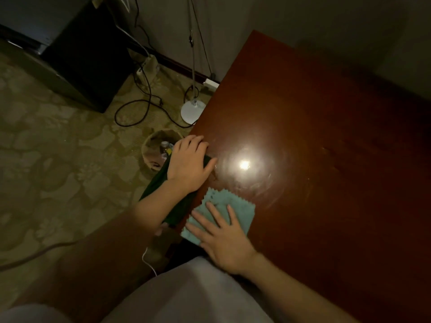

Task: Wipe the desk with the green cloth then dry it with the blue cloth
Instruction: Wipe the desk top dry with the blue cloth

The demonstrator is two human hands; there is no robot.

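Note:
A glossy dark-red wooden desk (314, 159) fills the right side of the head view, with a bright lamp reflection on it. My left hand (189, 164) lies flat on a dark green cloth (179, 208) at the desk's left edge; most of that cloth hangs over the edge under my forearm. My right hand (224, 238) presses with straight, spread fingers on a light blue cloth (240, 206) with a zigzag edge. The blue cloth lies flat near the desk's front left corner, just right of the green one.
On the patterned carpet left of the desk stands a round waste bin (158, 148) with rubbish in it. Behind it are a white lamp base (192, 110), black cables (140, 106), a power strip (211, 83) and a black cabinet (88, 54).

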